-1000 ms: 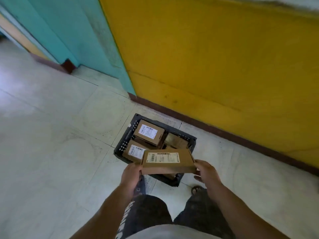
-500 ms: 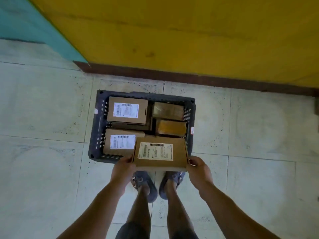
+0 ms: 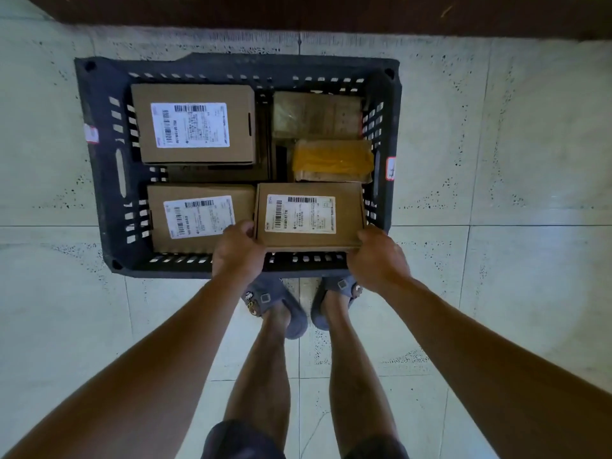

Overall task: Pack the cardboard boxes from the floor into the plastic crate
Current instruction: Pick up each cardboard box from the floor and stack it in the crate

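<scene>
Holding the box [image 3: 309, 215] over the near right corner of the crate [image 3: 99, 160] | left hand [image 3: 236, 251] and right hand [image 3: 377, 258] gripped its two near corners, fingers curled | long side ran left to right | both hands equally near

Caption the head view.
Left hand and right hand grip a labelled brown cardboard box at the near-right corner of the dark plastic crate.

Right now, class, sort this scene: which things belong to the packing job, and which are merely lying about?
Job: plastic crate; held box, gripped by left hand and right hand; far-left labelled box; near-left labelled box; clear-wrapped parcel; yellow-taped parcel. The last four lie inside the crate.
Not the job: sandals on the person's feet; tiled floor; skirting board.
</scene>
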Action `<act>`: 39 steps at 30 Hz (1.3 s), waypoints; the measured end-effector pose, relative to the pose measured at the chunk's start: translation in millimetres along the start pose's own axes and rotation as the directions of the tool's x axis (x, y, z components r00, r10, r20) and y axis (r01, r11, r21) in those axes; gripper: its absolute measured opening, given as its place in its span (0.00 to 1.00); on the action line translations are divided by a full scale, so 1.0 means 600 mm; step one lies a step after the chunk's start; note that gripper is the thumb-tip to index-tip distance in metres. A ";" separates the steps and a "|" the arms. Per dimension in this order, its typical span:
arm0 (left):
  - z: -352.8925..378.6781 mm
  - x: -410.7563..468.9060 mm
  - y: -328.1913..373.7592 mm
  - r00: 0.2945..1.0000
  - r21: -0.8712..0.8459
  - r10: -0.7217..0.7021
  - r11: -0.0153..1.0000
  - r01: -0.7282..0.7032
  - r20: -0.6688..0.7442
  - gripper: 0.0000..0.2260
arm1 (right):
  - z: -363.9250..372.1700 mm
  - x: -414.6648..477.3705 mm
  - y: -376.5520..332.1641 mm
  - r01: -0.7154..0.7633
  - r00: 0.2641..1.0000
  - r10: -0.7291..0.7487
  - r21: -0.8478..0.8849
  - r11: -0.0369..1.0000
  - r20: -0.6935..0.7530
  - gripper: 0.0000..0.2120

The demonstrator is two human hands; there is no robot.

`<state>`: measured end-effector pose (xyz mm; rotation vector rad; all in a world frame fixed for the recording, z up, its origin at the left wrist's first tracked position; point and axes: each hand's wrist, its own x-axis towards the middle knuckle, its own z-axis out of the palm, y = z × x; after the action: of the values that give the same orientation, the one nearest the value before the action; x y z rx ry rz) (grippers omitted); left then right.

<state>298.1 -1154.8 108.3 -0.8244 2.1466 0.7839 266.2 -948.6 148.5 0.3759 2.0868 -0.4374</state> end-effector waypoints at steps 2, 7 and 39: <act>0.006 0.014 -0.004 0.999 0.104 0.051 0.993 -0.051 0.006 0.14 | 0.004 0.005 0.003 0.039 0.999 -0.039 -0.090 0.995 0.005 0.05; 0.007 0.013 0.003 0.995 0.233 0.094 0.967 -0.099 0.036 0.17 | 0.013 0.006 -0.002 0.143 0.990 -0.142 -0.164 0.976 0.016 0.08; -0.182 -0.445 0.422 0.930 -0.328 0.261 0.929 -0.169 0.259 0.07 | -0.397 -0.432 0.095 0.015 0.988 0.082 0.623 0.782 -0.128 0.15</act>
<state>217.2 -993.6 447.0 -0.5724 1.8900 1.2911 246.7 -815.7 478.8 0.8557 2.0240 -1.1211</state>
